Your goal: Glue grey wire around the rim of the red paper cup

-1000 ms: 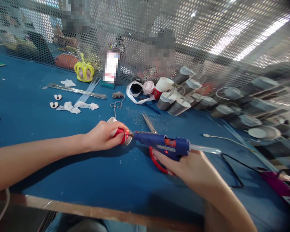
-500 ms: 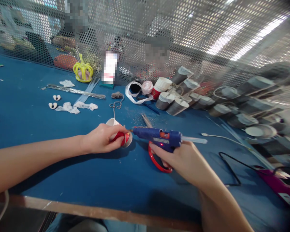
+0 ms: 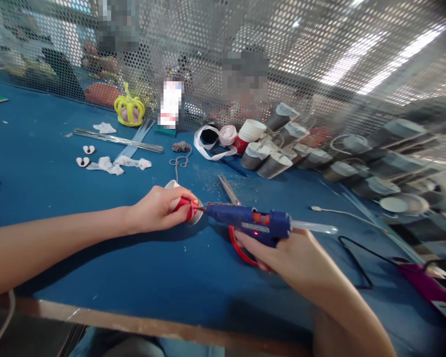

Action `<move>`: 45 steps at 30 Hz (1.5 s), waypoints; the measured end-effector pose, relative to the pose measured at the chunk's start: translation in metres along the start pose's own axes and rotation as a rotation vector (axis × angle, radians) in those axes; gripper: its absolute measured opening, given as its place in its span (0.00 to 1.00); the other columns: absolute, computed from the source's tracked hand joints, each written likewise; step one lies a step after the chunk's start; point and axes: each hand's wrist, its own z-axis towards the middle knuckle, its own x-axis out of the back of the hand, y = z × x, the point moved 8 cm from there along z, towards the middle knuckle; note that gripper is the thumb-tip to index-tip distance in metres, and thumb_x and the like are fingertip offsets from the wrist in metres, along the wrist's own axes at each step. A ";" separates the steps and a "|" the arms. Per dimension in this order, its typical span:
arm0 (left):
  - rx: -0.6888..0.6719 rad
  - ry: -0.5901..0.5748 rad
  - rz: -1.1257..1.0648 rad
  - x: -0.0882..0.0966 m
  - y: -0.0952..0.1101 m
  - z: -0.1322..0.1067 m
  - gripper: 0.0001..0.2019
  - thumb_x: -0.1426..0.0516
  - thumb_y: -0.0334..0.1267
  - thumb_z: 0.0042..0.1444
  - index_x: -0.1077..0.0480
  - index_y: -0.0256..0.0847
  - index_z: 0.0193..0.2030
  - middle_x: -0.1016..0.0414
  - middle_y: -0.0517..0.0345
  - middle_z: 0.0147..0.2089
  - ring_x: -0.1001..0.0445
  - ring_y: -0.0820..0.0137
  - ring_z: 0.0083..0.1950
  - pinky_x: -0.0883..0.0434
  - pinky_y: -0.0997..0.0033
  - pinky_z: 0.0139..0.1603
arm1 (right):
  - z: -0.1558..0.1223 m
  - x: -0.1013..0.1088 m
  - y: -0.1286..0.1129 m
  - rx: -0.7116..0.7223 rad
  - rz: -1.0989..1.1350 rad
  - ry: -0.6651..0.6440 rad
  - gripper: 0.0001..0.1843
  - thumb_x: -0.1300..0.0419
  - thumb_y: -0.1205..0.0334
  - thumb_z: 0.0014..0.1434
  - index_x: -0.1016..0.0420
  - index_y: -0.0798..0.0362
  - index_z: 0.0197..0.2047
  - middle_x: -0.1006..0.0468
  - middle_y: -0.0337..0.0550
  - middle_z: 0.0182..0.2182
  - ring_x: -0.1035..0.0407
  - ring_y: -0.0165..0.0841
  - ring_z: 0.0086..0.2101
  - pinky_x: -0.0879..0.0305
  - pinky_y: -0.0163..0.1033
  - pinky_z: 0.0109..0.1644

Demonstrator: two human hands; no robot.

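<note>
My left hand [image 3: 161,208] is closed around a red and white paper cup [image 3: 195,214] that lies tilted on its side. A grey cord [image 3: 177,168] runs from the cup back to a small bundle on the table. In my right hand [image 3: 282,253] is a blue hot glue gun [image 3: 241,219], its red light lit and a clear glue stick [image 3: 315,227] poking out behind. The nozzle points left, at or very near the cup's side by its base. Under the gun lie red-handled scissors [image 3: 228,189], partly hidden by my right hand.
Several grey-wrapped cups [image 3: 275,164] crowd the back right, beside stacked white cups [image 3: 251,130]. Metal wires [image 3: 119,140], white lace pieces [image 3: 134,162] and a yellow crown-shaped item [image 3: 129,110] lie back left. A purple power strip [image 3: 427,287] with a black cable is at right. Perforated mesh [image 3: 208,54] stands behind.
The glue gun has shifted slightly right and down with my right hand, its nozzle lower along the cup. My left hand has turned the cup a little.
</note>
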 end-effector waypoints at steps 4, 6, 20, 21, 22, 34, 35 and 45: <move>0.070 0.006 -0.042 0.001 -0.004 0.002 0.08 0.48 0.34 0.54 0.30 0.36 0.39 0.21 0.54 0.38 0.24 0.70 0.38 0.29 0.74 0.39 | -0.003 -0.005 0.004 0.021 0.056 -0.015 0.14 0.43 0.50 0.46 0.36 0.51 0.20 0.36 0.32 0.11 0.43 0.26 0.11 0.45 0.32 0.14; 0.071 0.007 -0.047 0.001 -0.003 0.002 0.09 0.48 0.34 0.54 0.30 0.36 0.39 0.22 0.54 0.39 0.24 0.70 0.39 0.29 0.74 0.39 | -0.003 -0.008 0.005 0.026 0.068 -0.045 0.15 0.43 0.49 0.47 0.36 0.51 0.20 0.35 0.34 0.12 0.42 0.26 0.13 0.43 0.32 0.15; 0.023 0.013 -0.019 0.000 -0.003 -0.001 0.10 0.48 0.33 0.53 0.31 0.37 0.41 0.22 0.54 0.38 0.23 0.70 0.37 0.28 0.73 0.38 | 0.001 0.002 -0.003 0.027 -0.015 0.020 0.16 0.43 0.52 0.46 0.38 0.51 0.16 0.36 0.33 0.09 0.41 0.27 0.12 0.43 0.32 0.16; 0.004 0.014 -0.009 0.000 -0.002 -0.002 0.10 0.48 0.33 0.54 0.31 0.36 0.42 0.22 0.53 0.38 0.23 0.70 0.36 0.28 0.73 0.38 | 0.001 0.003 -0.004 0.026 -0.024 0.027 0.16 0.43 0.52 0.47 0.39 0.51 0.15 0.37 0.33 0.08 0.42 0.26 0.12 0.43 0.32 0.17; -0.015 0.014 0.004 0.000 0.000 -0.002 0.10 0.49 0.34 0.54 0.32 0.36 0.43 0.22 0.52 0.37 0.23 0.70 0.36 0.27 0.73 0.37 | 0.002 0.004 -0.006 0.028 -0.030 0.032 0.17 0.43 0.53 0.47 0.41 0.51 0.14 0.37 0.33 0.08 0.43 0.26 0.12 0.44 0.32 0.17; -0.131 0.039 0.108 0.001 0.011 -0.003 0.10 0.50 0.32 0.54 0.32 0.36 0.42 0.22 0.57 0.30 0.26 0.76 0.24 0.31 0.81 0.25 | 0.011 0.001 -0.003 -0.010 0.076 -0.023 0.20 0.41 0.53 0.48 0.40 0.52 0.13 0.38 0.33 0.08 0.44 0.25 0.12 0.43 0.32 0.18; -0.141 0.043 0.111 0.001 0.013 -0.002 0.10 0.50 0.31 0.54 0.32 0.36 0.41 0.22 0.58 0.29 0.27 0.77 0.23 0.32 0.81 0.25 | 0.011 0.000 0.000 -0.022 0.104 -0.048 0.19 0.41 0.52 0.48 0.38 0.52 0.14 0.38 0.32 0.08 0.44 0.25 0.12 0.43 0.32 0.19; -0.353 0.196 0.249 0.013 0.036 -0.009 0.09 0.49 0.32 0.53 0.34 0.39 0.42 0.23 0.61 0.28 0.29 0.79 0.21 0.31 0.83 0.25 | 0.046 0.059 0.054 -0.099 0.550 0.273 0.13 0.33 0.58 0.36 0.30 0.54 0.25 0.28 0.37 0.22 0.38 0.24 0.19 0.42 0.31 0.19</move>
